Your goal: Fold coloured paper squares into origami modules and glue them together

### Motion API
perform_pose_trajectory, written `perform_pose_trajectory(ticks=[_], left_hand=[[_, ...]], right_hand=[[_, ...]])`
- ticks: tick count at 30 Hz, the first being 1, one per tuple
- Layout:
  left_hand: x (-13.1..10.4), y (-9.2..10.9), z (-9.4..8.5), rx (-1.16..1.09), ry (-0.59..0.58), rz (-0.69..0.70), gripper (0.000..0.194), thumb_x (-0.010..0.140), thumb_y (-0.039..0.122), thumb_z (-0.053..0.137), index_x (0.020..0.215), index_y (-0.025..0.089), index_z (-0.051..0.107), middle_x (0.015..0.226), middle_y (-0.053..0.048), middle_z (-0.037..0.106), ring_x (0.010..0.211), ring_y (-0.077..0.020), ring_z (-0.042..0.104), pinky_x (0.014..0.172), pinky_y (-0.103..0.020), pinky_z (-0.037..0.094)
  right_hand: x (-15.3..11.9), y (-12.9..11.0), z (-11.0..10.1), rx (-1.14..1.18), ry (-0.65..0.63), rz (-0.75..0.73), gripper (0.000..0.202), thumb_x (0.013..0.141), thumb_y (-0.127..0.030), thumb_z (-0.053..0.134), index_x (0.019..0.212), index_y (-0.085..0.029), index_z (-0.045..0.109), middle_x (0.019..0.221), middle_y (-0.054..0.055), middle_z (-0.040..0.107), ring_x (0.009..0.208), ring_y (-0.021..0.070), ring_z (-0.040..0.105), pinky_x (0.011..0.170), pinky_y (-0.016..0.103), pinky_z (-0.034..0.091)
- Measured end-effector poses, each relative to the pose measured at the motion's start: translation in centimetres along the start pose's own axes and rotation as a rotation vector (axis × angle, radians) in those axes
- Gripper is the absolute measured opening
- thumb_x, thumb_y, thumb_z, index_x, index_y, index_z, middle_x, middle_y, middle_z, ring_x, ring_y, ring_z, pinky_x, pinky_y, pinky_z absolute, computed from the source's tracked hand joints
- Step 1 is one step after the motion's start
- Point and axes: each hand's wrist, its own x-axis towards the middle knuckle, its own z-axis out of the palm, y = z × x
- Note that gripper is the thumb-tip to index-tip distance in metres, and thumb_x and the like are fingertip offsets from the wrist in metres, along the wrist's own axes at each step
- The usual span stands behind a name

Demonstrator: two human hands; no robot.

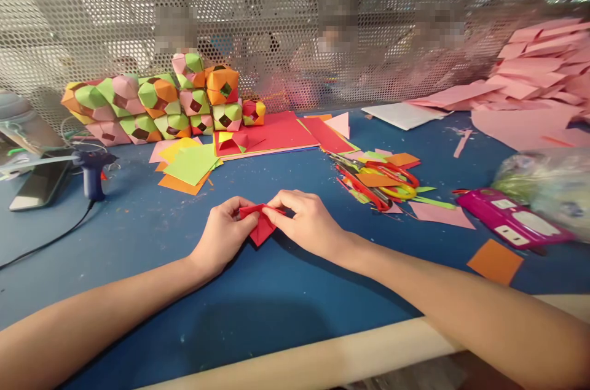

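A small folded piece of red paper (261, 231) is pinched between both hands, just above the blue table (258, 328). My left hand (222, 234) grips its left side, thumb on the near face. On the other side my right hand (308, 222) is closed on the upper right edge, thumb and forefinger pressed together. The paper's lower corner points toward me, and creases show on its face. The fingertips behind the paper are hidden.
Folded paper balls (159, 95) stand stacked along the perforated metal screen (276, 21). Green paper sheets (191, 163) and red sheets (276, 132) lie before them. A glue gun (92, 172) and phone (41, 181) are left; scissors (382, 199), pink paper (544, 70) and a magenta case (511, 218) are right.
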Motion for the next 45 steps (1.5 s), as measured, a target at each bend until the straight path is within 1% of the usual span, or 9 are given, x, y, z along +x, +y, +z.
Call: perform_pose_trajectory(ticks=[9, 13, 16, 21, 27, 32, 38, 42, 45], left_hand=[[0.1, 0.3, -0.1, 0.01, 0.061, -0.02, 0.01, 0.072, 0.025, 0.058, 0.069, 0.016, 0.056, 0.062, 0.003, 0.057, 0.058, -0.0103, 0.049, 0.054, -0.02, 0.037], [0.2, 0.0, -0.2, -0.035, 0.083, -0.016, 0.011, 0.073, 0.027, 0.058, 0.071, 0.017, 0.055, 0.062, 0.003, 0.057, 0.057, -0.0102, 0.049, 0.054, -0.021, 0.037], [0.3, -0.1, -0.2, -0.076, 0.106, -0.025, 0.013, 0.073, 0.029, 0.058, 0.072, 0.017, 0.054, 0.062, 0.003, 0.057, 0.056, -0.0102, 0.05, 0.054, -0.021, 0.038], [0.2, 0.3, -0.2, -0.068, 0.045, -0.012, 0.013, 0.073, 0.027, 0.06, 0.081, 0.016, 0.059, 0.072, 0.001, 0.063, 0.065, -0.0124, 0.056, 0.06, -0.022, 0.043], [0.0, 0.7, -0.2, 0.003, -0.042, 0.033, 0.036, 0.082, 0.039, 0.053, 0.109, 0.018, 0.065, 0.105, -0.006, 0.068, 0.094, -0.0198, 0.059, 0.081, -0.027, 0.045], [-0.1, 0.6, -0.3, 0.129, -0.05, 0.112, 0.033, 0.086, 0.037, 0.048, 0.105, 0.021, 0.069, 0.098, -0.003, 0.071, 0.089, -0.021, 0.062, 0.08, -0.028, 0.047], [-0.3, 0.1, 0.0, 0.018, -0.13, 0.058, 0.037, 0.085, 0.035, 0.047, 0.118, 0.024, 0.061, 0.11, -0.002, 0.067, 0.084, -0.0197, 0.066, 0.079, -0.031, 0.053], [-0.3, 0.3, 0.0, 0.105, -0.061, 0.098, 0.036, 0.082, 0.033, 0.052, 0.115, 0.023, 0.062, 0.115, -0.002, 0.065, 0.099, -0.0203, 0.062, 0.086, -0.028, 0.048], [-0.2, 0.5, -0.2, 0.137, -0.039, 0.126, 0.032, 0.081, 0.033, 0.055, 0.108, 0.021, 0.065, 0.104, -0.003, 0.069, 0.094, -0.0191, 0.062, 0.082, -0.026, 0.047]], right_hand=[[0.0, 0.0, -0.4, 0.01, -0.024, -0.029, 0.02, 0.086, -0.018, 0.053, 0.07, -0.018, 0.065, 0.067, 0.0, 0.069, 0.058, 0.0109, 0.056, 0.063, 0.025, 0.04], [0.1, -0.3, -0.4, 0.064, -0.02, 0.033, 0.008, 0.082, -0.022, 0.06, 0.083, -0.019, 0.067, 0.082, 0.003, 0.072, 0.073, 0.0149, 0.064, 0.069, 0.026, 0.045], [0.2, -0.5, -0.3, 0.096, -0.016, 0.082, 0.013, 0.079, -0.024, 0.062, 0.09, -0.018, 0.066, 0.088, 0.005, 0.072, 0.077, 0.017, 0.066, 0.069, 0.027, 0.048], [0.3, -0.3, -0.3, 0.108, -0.027, 0.078, 0.013, 0.083, -0.018, 0.053, 0.079, -0.017, 0.066, 0.072, 0.002, 0.069, 0.063, 0.0128, 0.061, 0.061, 0.024, 0.045], [0.4, 0.2, -0.3, 0.037, -0.008, 0.051, 0.015, 0.082, -0.016, 0.053, 0.072, -0.017, 0.064, 0.069, 0.003, 0.067, 0.062, 0.0132, 0.059, 0.063, 0.025, 0.043], [0.4, 0.4, -0.3, 0.064, 0.004, 0.071, 0.016, 0.083, -0.017, 0.052, 0.07, -0.016, 0.061, 0.065, 0.002, 0.063, 0.059, 0.0123, 0.055, 0.059, 0.024, 0.042], [0.4, 0.6, -0.2, 0.037, 0.004, 0.055, 0.018, 0.085, -0.017, 0.049, 0.069, -0.018, 0.057, 0.066, 0.002, 0.061, 0.062, 0.0128, 0.054, 0.06, 0.024, 0.042], [0.4, 0.8, -0.2, -0.014, 0.005, 0.021, 0.019, 0.086, -0.019, 0.048, 0.069, -0.019, 0.056, 0.066, 0.002, 0.061, 0.062, 0.0131, 0.055, 0.062, 0.025, 0.043], [0.4, 0.7, -0.3, -0.052, -0.018, -0.026, 0.018, 0.086, -0.02, 0.049, 0.07, -0.019, 0.057, 0.068, 0.002, 0.063, 0.064, 0.0136, 0.057, 0.066, 0.026, 0.044]])
